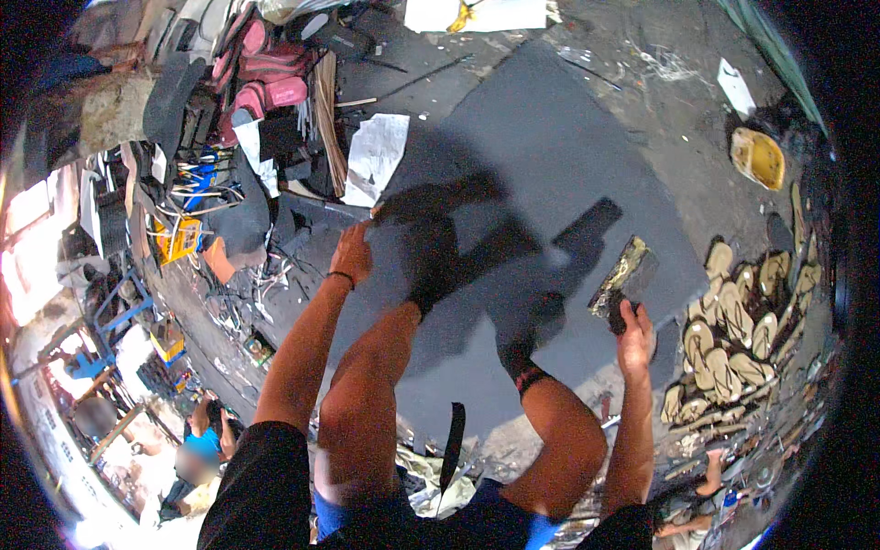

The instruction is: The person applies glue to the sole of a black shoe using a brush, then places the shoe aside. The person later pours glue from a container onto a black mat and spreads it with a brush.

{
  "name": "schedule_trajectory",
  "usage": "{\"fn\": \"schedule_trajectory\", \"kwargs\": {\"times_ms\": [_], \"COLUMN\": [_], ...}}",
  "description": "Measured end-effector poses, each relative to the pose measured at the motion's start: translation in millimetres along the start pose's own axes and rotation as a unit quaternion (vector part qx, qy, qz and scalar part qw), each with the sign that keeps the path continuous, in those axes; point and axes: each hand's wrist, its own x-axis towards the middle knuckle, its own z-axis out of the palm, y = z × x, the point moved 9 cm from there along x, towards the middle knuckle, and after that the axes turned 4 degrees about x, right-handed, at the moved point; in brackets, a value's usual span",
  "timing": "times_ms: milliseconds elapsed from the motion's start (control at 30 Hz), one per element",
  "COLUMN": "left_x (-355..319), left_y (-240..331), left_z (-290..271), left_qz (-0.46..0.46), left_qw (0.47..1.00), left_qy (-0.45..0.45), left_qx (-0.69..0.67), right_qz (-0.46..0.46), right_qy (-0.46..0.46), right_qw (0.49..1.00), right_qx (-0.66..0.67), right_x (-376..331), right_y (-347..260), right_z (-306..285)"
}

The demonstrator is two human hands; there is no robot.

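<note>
A large dark grey sheet [587,137] lies flat on the floor in front of me, partly under my shadow and my feet. My left hand [354,254] is at its left edge, fingers together and closed on the sheet's border; the fingertips are hard to make out. On the right, my right hand [634,337] grips the dark handle of a wide flat brush [623,275]. Yellowish crust covers the brush's long edge. The brush is held above the sheet and casts a shadow on it.
Tan flip-flops [733,321] are heaped on the right, below a yellow bowl [758,159]. At upper left stand pink footwear pieces [266,78], strips [327,124] and a white paper scrap [377,158]. A person in blue [203,445] is at lower left; another person's arm [710,475] shows lower right.
</note>
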Motion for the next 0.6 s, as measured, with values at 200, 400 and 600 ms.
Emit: {"fn": "schedule_trajectory", "kwargs": {"times_ms": [200, 400, 600], "left_x": [49, 42, 26], "left_y": [-31, -41, -55], "left_z": [52, 55, 10], "left_qz": [-0.025, -0.110, -0.065], "left_qw": [0.975, 0.930, 0.887], "left_qy": [-0.046, -0.154, -0.005], "left_qx": [-0.217, -0.316, -0.457], "right_qz": [-0.177, -0.303, -0.348], "right_qy": [-0.026, -0.077, -0.135], "right_qw": [0.953, 0.903, 0.901], "right_qx": [-0.243, -0.295, -0.222], "right_x": [118, 151, 112], "right_y": [-93, -227, -275], "right_z": [111, 219, 230]}}
